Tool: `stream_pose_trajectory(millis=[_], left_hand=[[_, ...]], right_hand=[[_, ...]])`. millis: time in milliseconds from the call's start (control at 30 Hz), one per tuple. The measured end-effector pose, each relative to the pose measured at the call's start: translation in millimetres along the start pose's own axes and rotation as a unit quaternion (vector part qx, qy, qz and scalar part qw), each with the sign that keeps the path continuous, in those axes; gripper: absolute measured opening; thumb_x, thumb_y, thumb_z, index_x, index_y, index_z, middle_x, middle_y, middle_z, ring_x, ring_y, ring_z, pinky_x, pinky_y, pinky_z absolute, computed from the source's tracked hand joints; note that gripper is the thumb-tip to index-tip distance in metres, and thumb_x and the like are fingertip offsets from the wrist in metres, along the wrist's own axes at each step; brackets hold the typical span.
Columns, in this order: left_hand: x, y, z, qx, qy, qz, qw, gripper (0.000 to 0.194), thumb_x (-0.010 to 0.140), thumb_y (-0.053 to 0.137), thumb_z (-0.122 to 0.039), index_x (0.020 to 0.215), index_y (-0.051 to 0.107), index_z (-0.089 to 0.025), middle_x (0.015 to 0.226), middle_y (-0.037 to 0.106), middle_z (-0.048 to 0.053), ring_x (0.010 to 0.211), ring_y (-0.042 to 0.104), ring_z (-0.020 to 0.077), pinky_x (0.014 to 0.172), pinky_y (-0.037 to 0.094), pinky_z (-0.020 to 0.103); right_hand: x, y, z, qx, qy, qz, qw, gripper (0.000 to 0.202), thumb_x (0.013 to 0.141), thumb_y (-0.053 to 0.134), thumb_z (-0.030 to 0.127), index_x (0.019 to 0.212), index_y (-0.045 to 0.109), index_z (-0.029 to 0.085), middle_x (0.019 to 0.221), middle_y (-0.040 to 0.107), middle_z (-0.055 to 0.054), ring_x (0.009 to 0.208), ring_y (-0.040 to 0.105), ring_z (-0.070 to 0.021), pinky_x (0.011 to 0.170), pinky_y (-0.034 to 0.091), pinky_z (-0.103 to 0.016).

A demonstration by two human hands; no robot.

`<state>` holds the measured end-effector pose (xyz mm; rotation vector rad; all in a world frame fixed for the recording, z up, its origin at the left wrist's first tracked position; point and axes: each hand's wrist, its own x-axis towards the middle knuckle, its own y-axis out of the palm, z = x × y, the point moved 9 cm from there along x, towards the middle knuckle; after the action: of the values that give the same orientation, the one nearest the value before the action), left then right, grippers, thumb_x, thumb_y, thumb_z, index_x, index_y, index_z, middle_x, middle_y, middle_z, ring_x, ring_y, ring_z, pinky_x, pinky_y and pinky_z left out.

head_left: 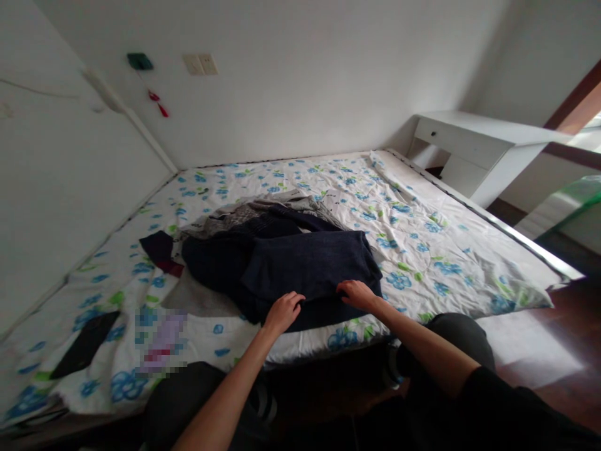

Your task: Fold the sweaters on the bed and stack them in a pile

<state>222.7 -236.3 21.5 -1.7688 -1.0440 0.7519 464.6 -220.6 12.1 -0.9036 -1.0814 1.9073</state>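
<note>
A dark blue garment (310,260), partly folded, lies near the front edge of the bed. Its upper layer ends in a fold along the side closest to me. On the left part of that fold my left hand (284,312) has its fingers curled around the cloth. My right hand (357,294) grips the same fold farther right, fingers bent and pressed together. Beneath and behind the garment spreads a heap of grey patterned clothing (235,216). A dark cloth piece with a maroon end (162,252) sticks out at its left.
The bed is covered by a white sheet with blue flowers (399,279). At left lie a flat black item (87,344) and a blurred-out purplish item (164,341). A white desk (469,141) stands beyond the bed's right side. A wall (300,81) borders the far edge.
</note>
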Motion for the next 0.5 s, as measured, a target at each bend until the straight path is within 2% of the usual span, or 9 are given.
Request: stream_pose_trajectory(millis=[133,233,367,433,500], left_hand=[[-9,-14.4,-4,-0.075,0.002,-0.003,0.997,0.035,0.091,0.065,-0.018,0.119,0.086,-0.024,0.107,0.082,0.006,0.093,0.078,0.0220,0.091,0.059,0.033],[-22,-5.5,-10,-0.074,0.014,0.050,0.996,0.033,0.086,0.069,-0.022,0.113,0.087,-0.025,0.099,0.083,0.004,0.086,0.076,0.0211,0.085,0.057,0.031],[-30,19.0,-10,-0.041,0.002,0.127,0.991,0.033,0.083,0.069,-0.021,0.110,0.088,-0.027,0.099,0.085,0.004,0.091,0.078,0.0241,0.086,0.057,0.033],[-30,22.6,-8,-0.033,0.008,0.131,0.991,0.034,0.083,0.071,-0.022,0.112,0.087,-0.028,0.105,0.084,0.005,0.101,0.078,0.0261,0.093,0.058,0.034],[-28,17.9,-4,-0.047,0.032,0.125,0.991,0.035,0.084,0.076,-0.027,0.117,0.086,-0.028,0.115,0.083,0.006,0.113,0.075,0.0277,0.103,0.058,0.037]], right_hand=[[-5,-20,-1,0.045,-0.047,0.001,0.998,0.032,0.091,0.076,0.023,0.121,0.086,0.023,0.111,0.084,-0.003,0.100,0.077,-0.0202,0.086,0.052,-0.025],[-10,-9,-1,0.068,-0.069,0.045,0.994,0.030,0.085,0.079,0.022,0.113,0.088,0.024,0.101,0.084,-0.001,0.092,0.077,-0.0179,0.080,0.051,-0.023],[-11,22,-3,0.075,-0.078,0.131,0.985,0.035,0.079,0.083,0.019,0.113,0.090,0.025,0.100,0.085,0.000,0.091,0.079,-0.0187,0.079,0.053,-0.022],[-9,24,-10,0.098,-0.073,0.152,0.981,0.037,0.081,0.087,0.025,0.117,0.089,0.025,0.103,0.086,0.000,0.094,0.080,-0.0195,0.080,0.055,-0.023],[-6,14,-29,0.118,-0.048,0.140,0.982,0.038,0.085,0.089,0.034,0.122,0.087,0.025,0.110,0.086,-0.002,0.100,0.081,-0.0209,0.085,0.057,-0.024]])
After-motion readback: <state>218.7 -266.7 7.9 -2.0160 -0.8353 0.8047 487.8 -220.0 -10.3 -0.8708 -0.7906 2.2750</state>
